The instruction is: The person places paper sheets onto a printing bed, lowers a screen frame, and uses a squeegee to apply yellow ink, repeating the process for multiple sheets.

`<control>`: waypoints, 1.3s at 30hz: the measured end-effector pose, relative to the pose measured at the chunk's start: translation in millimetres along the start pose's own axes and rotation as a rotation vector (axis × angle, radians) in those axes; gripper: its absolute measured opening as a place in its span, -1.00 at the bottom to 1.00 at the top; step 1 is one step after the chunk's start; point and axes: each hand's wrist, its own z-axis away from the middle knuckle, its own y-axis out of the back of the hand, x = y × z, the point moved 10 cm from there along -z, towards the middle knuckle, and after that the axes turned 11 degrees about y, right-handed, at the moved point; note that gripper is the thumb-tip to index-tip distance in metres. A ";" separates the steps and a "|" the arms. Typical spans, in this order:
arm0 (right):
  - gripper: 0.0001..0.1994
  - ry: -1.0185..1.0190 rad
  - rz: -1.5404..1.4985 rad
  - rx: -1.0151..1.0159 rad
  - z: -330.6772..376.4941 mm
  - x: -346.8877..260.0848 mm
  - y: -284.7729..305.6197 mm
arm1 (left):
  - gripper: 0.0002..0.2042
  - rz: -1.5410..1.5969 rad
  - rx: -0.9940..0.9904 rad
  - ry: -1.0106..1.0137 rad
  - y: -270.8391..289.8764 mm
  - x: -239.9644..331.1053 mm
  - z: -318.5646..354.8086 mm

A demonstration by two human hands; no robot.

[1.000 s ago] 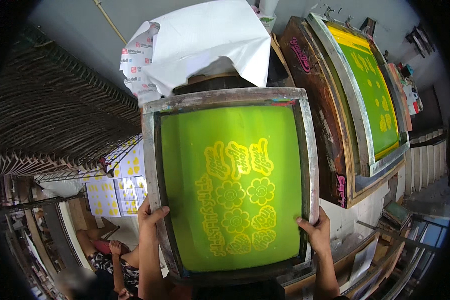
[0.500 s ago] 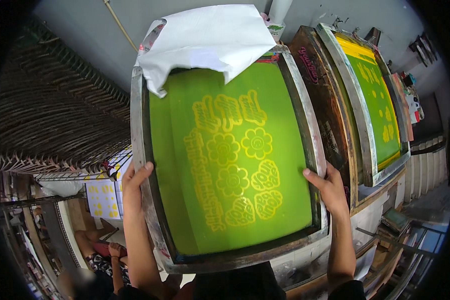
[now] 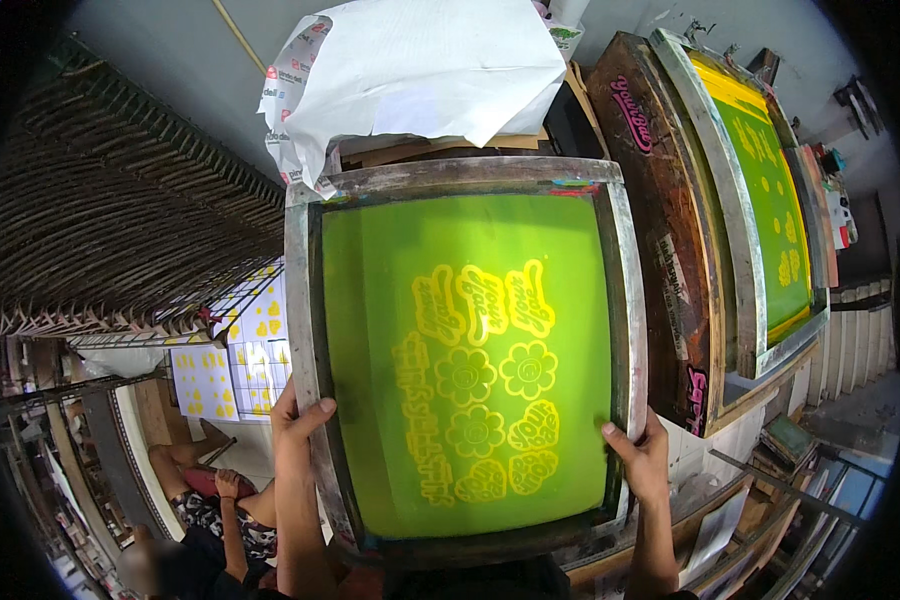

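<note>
framed silk screen (image 3: 497, 350) | green, with yellow floral and lettered motifs (image 3: 467, 375) | face-on | held at both sides

- Head view: one wide fisheye, head-worn, upright.
- Looks down and forward; wall (image 3: 180, 75) along the upper edge.
- Nearest is the screen (image 3: 470, 360), close, centred; rack (image 3: 120, 200) farther off, left.

The screen frame (image 3: 630, 300) partly hides both hands (image 3: 296, 428) (image 3: 644, 466), and the head (image 3: 140, 570) of the seated person (image 3: 198, 568) is blurred.
</note>
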 end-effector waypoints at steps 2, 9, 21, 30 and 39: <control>-0.57 -0.027 -0.003 0.011 1.5 7.5 2.1 | -0.42 0.046 -0.021 0.003 -2.9 -4.5 1.8; -0.57 0.009 -0.008 0.004 -5.6 14.1 1.9 | -0.40 0.089 -0.049 0.008 -8.9 -10.5 -1.0; -0.56 -0.046 -0.026 0.041 -5.4 17.4 7.0 | -0.43 -0.006 -0.018 -0.034 -14.2 -1.9 -2.1; -0.57 -0.048 0.015 0.054 -6.8 10.3 11.3 | -0.40 0.070 -0.029 0.046 -14.6 -6.6 -2.4; -0.50 -0.091 0.015 0.037 -13.6 17.8 10.5 | -0.41 0.050 -0.012 0.092 -18.8 -11.1 -10.1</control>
